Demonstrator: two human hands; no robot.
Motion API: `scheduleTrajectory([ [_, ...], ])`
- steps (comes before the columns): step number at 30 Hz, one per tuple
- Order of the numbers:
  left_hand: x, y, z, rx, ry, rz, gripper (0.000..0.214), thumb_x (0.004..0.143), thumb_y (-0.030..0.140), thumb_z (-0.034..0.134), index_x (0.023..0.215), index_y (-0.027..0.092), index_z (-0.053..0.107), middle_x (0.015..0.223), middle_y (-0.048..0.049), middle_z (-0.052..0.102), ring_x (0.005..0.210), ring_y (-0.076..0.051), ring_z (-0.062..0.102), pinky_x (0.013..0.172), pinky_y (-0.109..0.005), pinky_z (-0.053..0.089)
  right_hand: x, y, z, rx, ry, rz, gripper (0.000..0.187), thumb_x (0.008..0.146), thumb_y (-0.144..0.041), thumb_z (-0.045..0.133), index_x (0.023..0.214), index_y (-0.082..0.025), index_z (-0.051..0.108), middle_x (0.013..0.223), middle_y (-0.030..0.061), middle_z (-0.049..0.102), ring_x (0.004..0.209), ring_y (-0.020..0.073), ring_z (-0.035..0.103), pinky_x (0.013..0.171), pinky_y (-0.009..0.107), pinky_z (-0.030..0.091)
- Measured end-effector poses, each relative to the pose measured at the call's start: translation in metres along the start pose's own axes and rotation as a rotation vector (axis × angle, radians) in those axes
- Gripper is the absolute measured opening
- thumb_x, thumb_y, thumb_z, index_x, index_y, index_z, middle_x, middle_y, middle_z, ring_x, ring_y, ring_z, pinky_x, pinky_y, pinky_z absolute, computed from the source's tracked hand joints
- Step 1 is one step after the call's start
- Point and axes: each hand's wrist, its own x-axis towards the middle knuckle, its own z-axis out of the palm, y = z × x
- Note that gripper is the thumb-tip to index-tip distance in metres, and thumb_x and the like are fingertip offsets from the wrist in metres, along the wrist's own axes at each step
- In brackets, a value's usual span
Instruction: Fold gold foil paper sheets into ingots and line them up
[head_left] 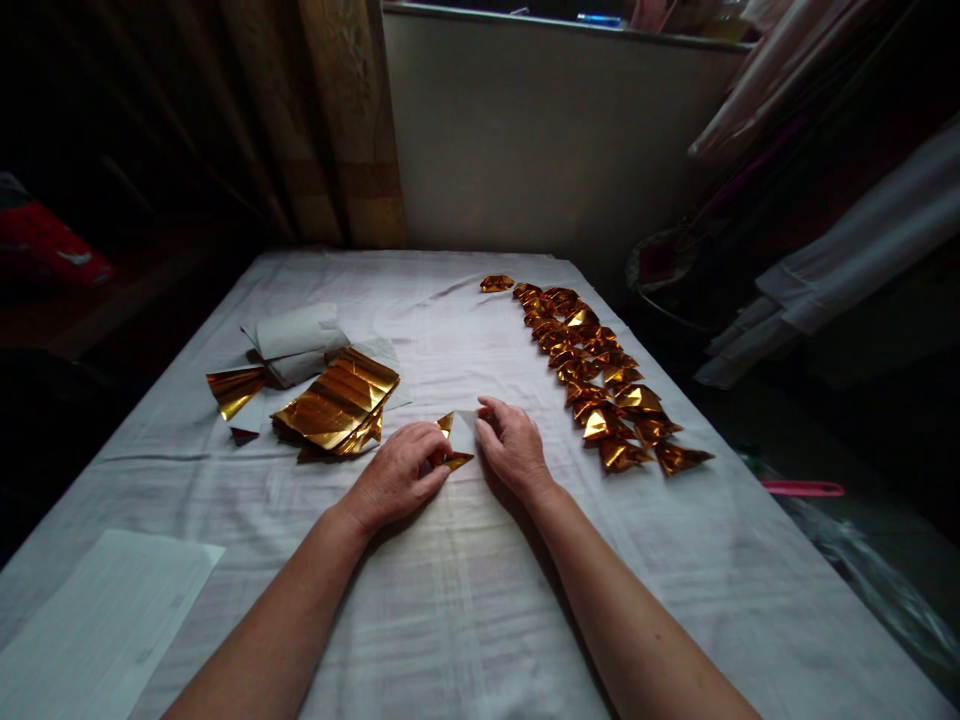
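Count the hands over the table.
2: the left hand is on the left side of the paper, and the right hand is at its right edge.

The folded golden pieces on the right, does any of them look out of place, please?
Yes, slightly. At the far end, one golden piece sits left of the double row, outside its line, so it breaks the pattern.

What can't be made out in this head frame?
Head view:
Small gold-and-white foil paper piece: partly hidden by left hand.
Stacked rectangular gold foil sheets: lower ones covered by the topmost.
Pale rectangular paper sheet: cut off by bottom edge; markings too faint to read.
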Motion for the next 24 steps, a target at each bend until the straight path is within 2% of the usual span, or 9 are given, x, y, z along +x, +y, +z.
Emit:
scheduleTrajectory([
  [3,0.0,-0.001,0.0,-0.005,-0.001,0.036,0.013,0.085,0.011,0.057,0.09,0.022,0.057,0.099,-0.0029,0.066,0.098,-0.02,0.06,0.093,-0.037,0.048,0.013,-0.006,-0.004,-0.025,-0.113,0.037,0.034,0.084,-0.021,0.061,0.118,-0.022,0.066,0.093,0.0032,0.074,0.089,0.0216,0.064,0.081,0.033,0.046],
  [6,0.0,-0.005,0.003,-0.001,0.026,0.075,0.02,0.086,0.008,0.054,0.098,0.023,0.058,0.108,-0.0039,0.067,0.105,-0.02,0.06,0.097,-0.038,0.048,0.02,-0.012,-0.006,-0.049,-0.209,0.063,0.037,0.084,-0.018,0.058,0.12,-0.024,0.065,0.089,0.0011,0.073,0.084,0.0191,0.064,0.075,0.029,0.045],
  [10,-0.002,-0.012,0.005,0.106,0.088,0.129,0.034,0.087,0.007,0.053,0.116,0.025,0.057,0.13,-0.0075,0.059,0.122,-0.023,0.054,0.107,-0.045,0.043,0.015,-0.014,-0.01,-0.077,-0.209,0.054,0.04,0.084,-0.014,0.054,0.122,-0.023,0.063,0.088,0.0006,0.073,0.078,0.0177,0.063,0.072,0.027,0.043],
  [13,-0.003,-0.016,0.005,0.267,0.142,0.127,0.04,0.085,0.008,0.057,0.121,0.025,0.055,0.136,-0.0094,0.055,0.126,-0.026,0.051,0.109,-0.049,0.04,0.006,-0.012,-0.016,-0.087,-0.202,0.05,0.038,0.083,-0.013,0.054,0.118,-0.023,0.063,0.088,0.001,0.072,0.075,0.0175,0.062,0.07,0.027,0.042],
  [15,-0.002,-0.018,0.004,0.371,0.196,0.087,0.032,0.086,0.011,0.059,0.116,0.023,0.059,0.131,-0.0102,0.057,0.119,-0.027,0.054,0.104,-0.047,0.044,-0.002,-0.011,-0.021,-0.077,-0.217,0.036,0.036,0.081,-0.013,0.055,0.115,-0.024,0.063,0.085,0.0004,0.071,0.073,0.0172,0.062,0.069,0.027,0.041],
  [18,-0.002,-0.018,0.002,0.487,0.207,0.0,0.011,0.09,0.016,0.058,0.096,0.022,0.064,0.108,-0.0069,0.066,0.099,-0.024,0.059,0.087,-0.039,0.049,-0.014,-0.01,-0.028,-0.037,-0.261,-0.032,0.025,0.081,-0.014,0.055,0.101,-0.024,0.066,0.079,-0.0005,0.069,0.071,0.017,0.06,0.068,0.027,0.041],
  [21,-0.002,-0.014,0.001,0.538,0.153,-0.05,0.01,0.091,0.017,0.057,0.087,0.023,0.065,0.09,-0.0031,0.067,0.086,-0.022,0.059,0.077,-0.035,0.046,-0.023,-0.005,-0.032,0.032,-0.29,-0.155,0.023,0.076,-0.01,0.06,0.095,-0.022,0.067,0.087,0.0012,0.071,0.079,0.0177,0.062,0.074,0.028,0.045],
  [24,-0.002,-0.006,0.001,0.532,0.091,-0.065,0.012,0.091,0.016,0.057,0.086,0.023,0.065,0.088,-0.0016,0.067,0.085,-0.021,0.059,0.076,-0.034,0.043,-0.025,0.003,-0.034,0.058,-0.287,-0.239,0.033,0.074,-0.004,0.059,0.1,-0.022,0.067,0.094,0.0026,0.071,0.086,0.0175,0.063,0.079,0.028,0.047],
])
